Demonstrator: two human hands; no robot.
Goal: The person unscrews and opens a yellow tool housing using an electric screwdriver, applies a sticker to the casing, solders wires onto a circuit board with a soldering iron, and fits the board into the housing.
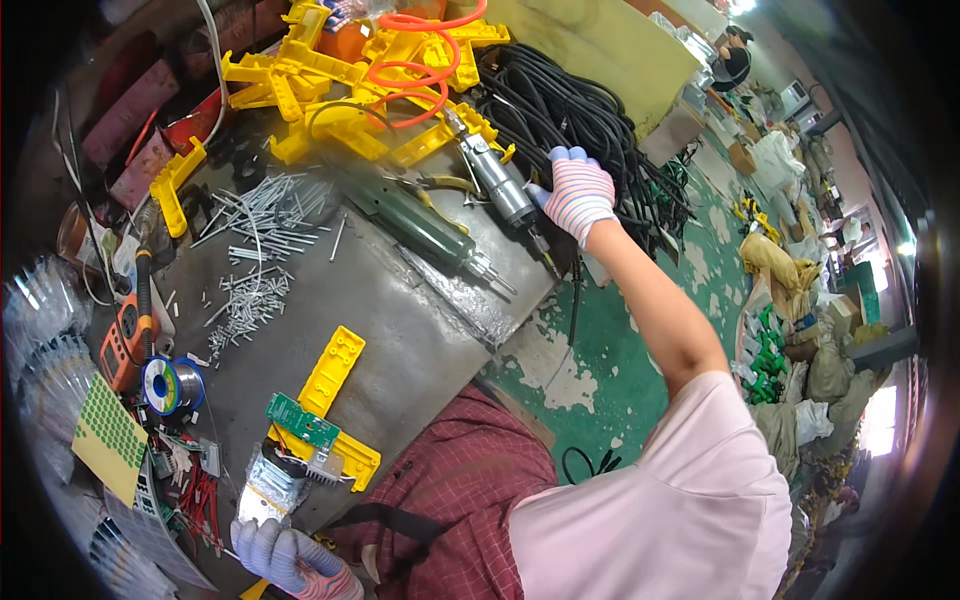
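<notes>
My right hand [580, 190], in a striped glove, reaches onto a heap of black cables [545, 100] at the table's far right edge. Its thumb stands apart from the fingers, and no cable shows firmly gripped. At the lower left, my left hand [285, 555], also gloved, has its fingers curled at the near end of a silver, plastic-wrapped pack [268, 488]. That pack lies against a yellow plastic housing [335, 370]. A green circuit board [303, 424] rests across the housing, with a small metal part beside it. The left fingertips are partly hidden.
A silver air screwdriver [495, 180] on an orange coiled hose and a dark green electric screwdriver [420, 225] lie near my right hand. Loose screws [255, 300], a solder spool [172, 386], an orange meter [122, 345] and yellow housings [290, 80] cover the table's left and far sides.
</notes>
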